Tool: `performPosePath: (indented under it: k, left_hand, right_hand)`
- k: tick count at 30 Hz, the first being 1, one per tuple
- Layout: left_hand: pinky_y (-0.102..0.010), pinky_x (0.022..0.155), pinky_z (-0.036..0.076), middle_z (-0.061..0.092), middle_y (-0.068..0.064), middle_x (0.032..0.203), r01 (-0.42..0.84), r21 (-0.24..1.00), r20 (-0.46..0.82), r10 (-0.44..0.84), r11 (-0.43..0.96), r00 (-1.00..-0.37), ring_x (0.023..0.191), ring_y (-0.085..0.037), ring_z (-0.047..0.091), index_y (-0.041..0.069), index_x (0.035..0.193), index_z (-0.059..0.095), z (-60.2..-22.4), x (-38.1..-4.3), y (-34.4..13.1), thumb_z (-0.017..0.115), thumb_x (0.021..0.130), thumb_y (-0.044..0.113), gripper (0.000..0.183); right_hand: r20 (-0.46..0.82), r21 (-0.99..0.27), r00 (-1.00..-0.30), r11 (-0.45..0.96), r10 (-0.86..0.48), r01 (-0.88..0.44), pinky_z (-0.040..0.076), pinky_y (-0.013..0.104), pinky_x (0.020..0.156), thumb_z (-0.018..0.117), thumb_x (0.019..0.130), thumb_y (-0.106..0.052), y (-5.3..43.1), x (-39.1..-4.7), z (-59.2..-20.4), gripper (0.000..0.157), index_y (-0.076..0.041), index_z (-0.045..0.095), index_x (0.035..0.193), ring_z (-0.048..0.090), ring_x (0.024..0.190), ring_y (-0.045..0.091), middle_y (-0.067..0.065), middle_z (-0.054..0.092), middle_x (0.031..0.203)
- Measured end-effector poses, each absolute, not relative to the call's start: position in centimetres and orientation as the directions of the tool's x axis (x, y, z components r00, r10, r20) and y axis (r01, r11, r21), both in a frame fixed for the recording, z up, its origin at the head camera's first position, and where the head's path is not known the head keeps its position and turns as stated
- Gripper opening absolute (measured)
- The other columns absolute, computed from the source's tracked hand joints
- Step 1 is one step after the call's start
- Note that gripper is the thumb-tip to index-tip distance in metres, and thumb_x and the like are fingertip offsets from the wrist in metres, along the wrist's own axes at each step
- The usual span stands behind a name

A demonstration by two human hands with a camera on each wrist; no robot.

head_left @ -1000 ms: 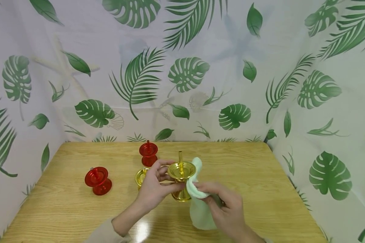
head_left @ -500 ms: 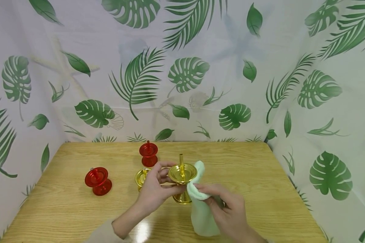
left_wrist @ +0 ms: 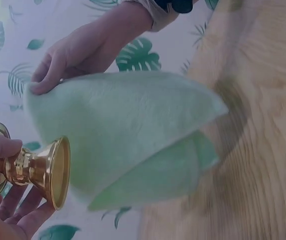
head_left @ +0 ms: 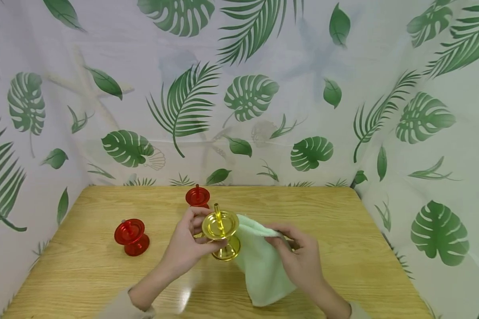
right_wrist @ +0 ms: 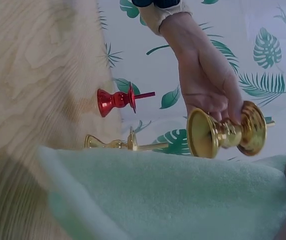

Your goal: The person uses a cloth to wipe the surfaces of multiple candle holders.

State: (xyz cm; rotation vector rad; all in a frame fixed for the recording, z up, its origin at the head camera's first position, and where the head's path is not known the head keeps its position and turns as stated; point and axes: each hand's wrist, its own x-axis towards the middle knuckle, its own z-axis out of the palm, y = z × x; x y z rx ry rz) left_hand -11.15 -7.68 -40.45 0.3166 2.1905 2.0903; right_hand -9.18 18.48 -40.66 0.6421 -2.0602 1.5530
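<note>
My left hand (head_left: 180,250) grips a shiny gold candle holder (head_left: 220,228) by its narrow waist, thumb on the near side. It is lifted off the table and tilted, its spike leaning left in the head view. To its right, my right hand (head_left: 303,261) pinches the upper edge of a pale green cloth (head_left: 265,270). The cloth hangs down in folds, its left part behind the candle holder. In the left wrist view, a gap shows between the holder's base (left_wrist: 60,172) and the fingers pinching the cloth (left_wrist: 127,115).
Two red candle holders stand on the wooden table (head_left: 343,248), one at the left (head_left: 131,237) and one farther back (head_left: 197,197). A second gold candle holder (right_wrist: 112,143) stands mostly hidden behind my left hand in the head view. Leaf-printed fabric walls (head_left: 243,168) enclose the table.
My left hand has carried the gold candle holder leftward and tilted it. The cloth, earlier bunched against its side, now hangs more spread out from my right hand.
</note>
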Motion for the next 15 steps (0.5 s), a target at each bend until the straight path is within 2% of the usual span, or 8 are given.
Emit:
performPosePath:
  k: [4,8,15]
  left_hand:
    - [-0.025,0.093,0.061,0.070,-0.020,0.132,0.080,0.991,0.063,0.157,0.105,-0.986,0.108,-0.015,0.068,0.001,0.137,0.047,-40.2,-11.5,-9.9,0.088,0.081,0.001,0.069]
    - [-0.023,0.092,0.060,0.070,-0.020,0.132,0.074,0.984,0.056,0.109,0.164,-0.992,0.106,-0.009,0.069,0.002,0.139,0.047,-40.1,-12.0,-12.3,0.088,0.082,0.003,0.070]
    - [-0.019,0.089,0.060,0.066,-0.021,0.134,0.082,0.966,0.066,0.071,0.244,-0.995,0.103,0.000,0.068,0.000,0.141,0.042,-40.1,-12.8,-16.4,0.086,0.084,0.002,0.072]
  right_hand:
    - [0.558,-0.806,-0.827,0.188,-0.074,-0.561,0.061,0.016,0.067,0.070,0.090,0.015,18.6,-10.3,-41.1,0.020,0.006,0.074,0.107,0.075,0.093,-0.003,-0.018,0.076,0.104]
    - [0.505,-0.840,-0.861,0.191,-0.063,-0.507,0.062,0.018,0.070,0.070,0.091,0.013,18.8,-11.5,-41.4,0.015,0.009,0.072,0.106,0.074,0.091,-0.003,-0.022,0.075,0.102]
    - [0.350,-0.909,-0.937,0.237,-0.015,-0.344,0.061,0.020,0.070,0.074,0.094,0.003,19.6,-13.4,-41.9,0.014,0.007,0.073,0.107,0.072,0.083,-0.001,-0.018,0.075,0.094]
